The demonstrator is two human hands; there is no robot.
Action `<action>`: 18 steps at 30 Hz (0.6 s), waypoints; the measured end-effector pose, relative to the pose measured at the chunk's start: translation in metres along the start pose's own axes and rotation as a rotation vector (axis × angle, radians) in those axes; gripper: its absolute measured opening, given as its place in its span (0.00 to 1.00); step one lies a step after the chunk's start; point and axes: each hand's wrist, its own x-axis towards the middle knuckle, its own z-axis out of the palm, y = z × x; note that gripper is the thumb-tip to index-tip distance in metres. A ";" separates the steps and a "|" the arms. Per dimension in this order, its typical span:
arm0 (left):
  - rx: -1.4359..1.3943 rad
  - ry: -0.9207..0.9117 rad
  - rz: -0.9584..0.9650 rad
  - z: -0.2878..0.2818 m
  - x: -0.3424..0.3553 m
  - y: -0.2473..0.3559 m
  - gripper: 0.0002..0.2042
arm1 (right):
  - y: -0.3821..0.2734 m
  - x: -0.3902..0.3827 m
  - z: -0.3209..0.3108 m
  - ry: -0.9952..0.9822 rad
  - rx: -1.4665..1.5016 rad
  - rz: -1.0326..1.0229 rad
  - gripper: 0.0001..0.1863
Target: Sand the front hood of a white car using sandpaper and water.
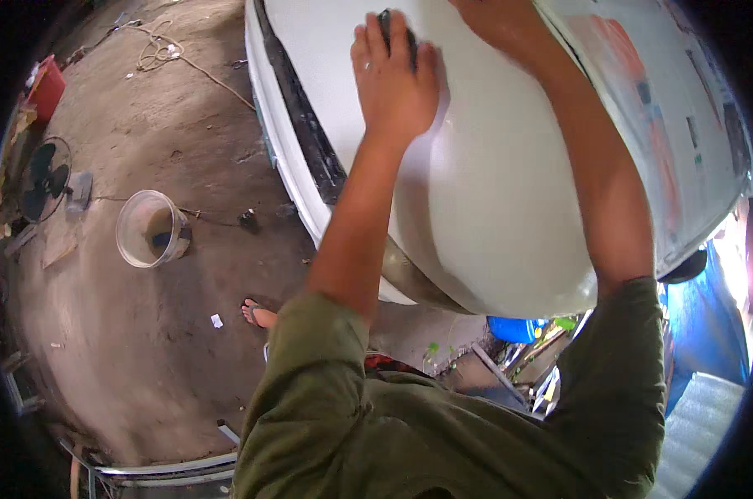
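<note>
My left hand [397, 91] is closed over a small dark block [385, 18] and presses it against a white curved vehicle panel [493, 183]. The block shows between the fingers; its exact kind is hidden. Further right, my right hand [497, 21] reaches over the same panel at the top edge of the view. Its fingers are mostly cut off, so whether they hold anything does not show. A dark strip [297, 108] runs along the panel's left side. To the right, clear sheeting [634, 108] with reddish patches lies over the vehicle.
On the dirt floor at left stand a translucent bucket [129, 241] with some dark content and a fan [44, 179]. A rope [202, 71] trails toward the vehicle. My sandalled foot [258, 314] is below. A blue container [512, 329] and scrap lie under the vehicle's near edge.
</note>
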 end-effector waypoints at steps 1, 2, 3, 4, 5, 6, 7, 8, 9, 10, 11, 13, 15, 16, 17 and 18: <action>-0.040 0.000 -0.009 0.007 -0.028 0.028 0.31 | 0.012 -0.007 -0.012 -0.005 -0.045 0.020 0.23; -0.020 -0.013 -0.020 0.005 -0.067 0.040 0.31 | 0.012 -0.010 0.000 0.010 -0.022 0.007 0.22; -0.063 -0.080 -0.011 -0.001 -0.120 0.072 0.33 | 0.013 -0.014 0.005 0.021 -0.013 -0.003 0.21; -0.119 -0.171 -0.031 -0.002 -0.168 0.103 0.34 | 0.016 -0.012 0.000 0.025 -0.029 0.017 0.21; -0.137 -0.185 -0.029 -0.005 -0.164 0.107 0.34 | 0.013 -0.011 -0.009 0.014 -0.038 0.031 0.21; -0.127 -0.147 -0.003 -0.006 -0.154 0.106 0.33 | 0.011 -0.008 -0.019 0.002 -0.050 0.045 0.22; -0.086 -0.097 0.011 -0.012 -0.139 0.103 0.32 | 0.003 -0.003 -0.023 -0.006 -0.034 0.038 0.22; -0.056 -0.060 0.006 -0.011 -0.109 0.091 0.30 | -0.001 -0.001 -0.026 -0.013 -0.021 0.030 0.22; -0.042 -0.006 0.023 0.001 -0.061 0.067 0.28 | 0.006 -0.001 -0.022 0.003 -0.036 0.023 0.22; 0.038 -0.001 0.021 0.003 -0.006 0.029 0.27 | 0.002 0.002 -0.012 0.048 -0.088 0.004 0.22; 0.120 0.009 0.019 -0.004 0.033 0.005 0.27 | -0.002 0.009 -0.005 0.099 -0.137 -0.015 0.23; 0.169 0.048 -0.013 -0.002 0.019 -0.003 0.27 | -0.012 0.005 -0.003 0.083 -0.044 0.012 0.25; 0.025 -0.108 -0.055 0.000 -0.075 0.065 0.31 | -0.002 -0.016 -0.013 0.054 0.004 0.069 0.26; -0.092 -0.105 -0.050 -0.006 -0.123 0.084 0.33 | -0.015 -0.016 -0.020 -0.021 0.039 0.126 0.26; -0.120 -0.204 -0.087 -0.016 -0.156 0.112 0.33 | -0.017 -0.017 -0.028 -0.106 0.050 0.195 0.27; -0.119 -0.197 -0.077 -0.013 -0.149 0.112 0.33 | -0.008 -0.022 -0.025 -0.095 0.047 0.192 0.27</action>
